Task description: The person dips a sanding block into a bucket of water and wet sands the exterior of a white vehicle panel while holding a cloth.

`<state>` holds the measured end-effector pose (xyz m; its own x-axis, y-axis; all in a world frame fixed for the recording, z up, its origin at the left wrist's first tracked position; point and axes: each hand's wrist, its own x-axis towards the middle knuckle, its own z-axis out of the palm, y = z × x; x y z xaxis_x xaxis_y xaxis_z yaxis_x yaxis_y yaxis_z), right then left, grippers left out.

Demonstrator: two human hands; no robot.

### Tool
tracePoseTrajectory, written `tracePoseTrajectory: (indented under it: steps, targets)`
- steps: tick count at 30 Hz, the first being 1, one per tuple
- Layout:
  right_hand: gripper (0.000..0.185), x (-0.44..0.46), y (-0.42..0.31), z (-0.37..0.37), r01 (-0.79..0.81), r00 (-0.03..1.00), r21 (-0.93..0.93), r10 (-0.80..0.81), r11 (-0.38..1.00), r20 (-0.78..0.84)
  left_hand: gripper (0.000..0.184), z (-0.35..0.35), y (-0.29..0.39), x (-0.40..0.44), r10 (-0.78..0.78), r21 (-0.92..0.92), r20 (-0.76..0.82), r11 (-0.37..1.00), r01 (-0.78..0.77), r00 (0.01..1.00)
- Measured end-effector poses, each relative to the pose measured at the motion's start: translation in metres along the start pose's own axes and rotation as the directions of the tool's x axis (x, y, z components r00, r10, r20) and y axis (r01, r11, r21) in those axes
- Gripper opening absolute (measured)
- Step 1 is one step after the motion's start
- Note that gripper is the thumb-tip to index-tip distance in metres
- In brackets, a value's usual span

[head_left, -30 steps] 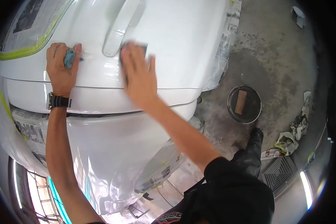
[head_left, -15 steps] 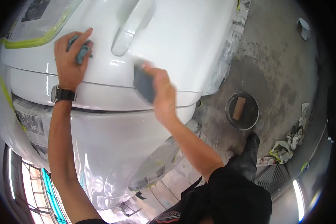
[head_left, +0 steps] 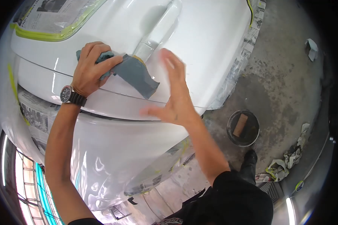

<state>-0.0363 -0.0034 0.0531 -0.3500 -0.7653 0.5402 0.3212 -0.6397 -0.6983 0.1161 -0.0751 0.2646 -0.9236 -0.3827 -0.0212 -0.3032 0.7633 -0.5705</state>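
Observation:
My left hand (head_left: 92, 69), with a watch on its wrist, is closed on a crumpled blue-green cloth (head_left: 103, 57). A curved sheet of grey sandpaper (head_left: 137, 77) sticks out to the right from its thumb and fingers. The sheet's upper edge shows a tan backing. Both are over the white car body panel (head_left: 206, 56), just below the door handle (head_left: 159, 33). To the right of the sheet, my right hand (head_left: 176, 93) is open, thumb and fingers spread and blurred, holding nothing.
Newspaper (head_left: 49, 13) edged with yellow-green masking tape (head_left: 45, 36) covers the window. A round black tub (head_left: 258, 129) with a brown block (head_left: 240, 125) in it stands on the stained floor. Crumpled paper (head_left: 278, 168) lies at the right, near my boot (head_left: 249, 161).
The sandpaper has passed from my right hand to my left, which moved right and down. My right hand has opened and moved to the right. The camera view has shifted slightly.

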Motion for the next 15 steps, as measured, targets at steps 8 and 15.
tracePoseTrajectory:
  steps: [8,15]
  targets:
    - [0.058,0.016,0.006,0.007,0.174,0.948,-0.023,-0.161,0.985,0.275,0.047,0.001,0.001,0.006,0.039,-0.077,0.011,0.996,-0.038,0.999]
    - [0.057,-0.004,0.080,0.010,-0.117,0.947,-0.378,-0.011,0.918,-0.321,0.020,0.012,0.004,0.008,-0.242,0.051,-0.234,0.964,0.260,0.942]
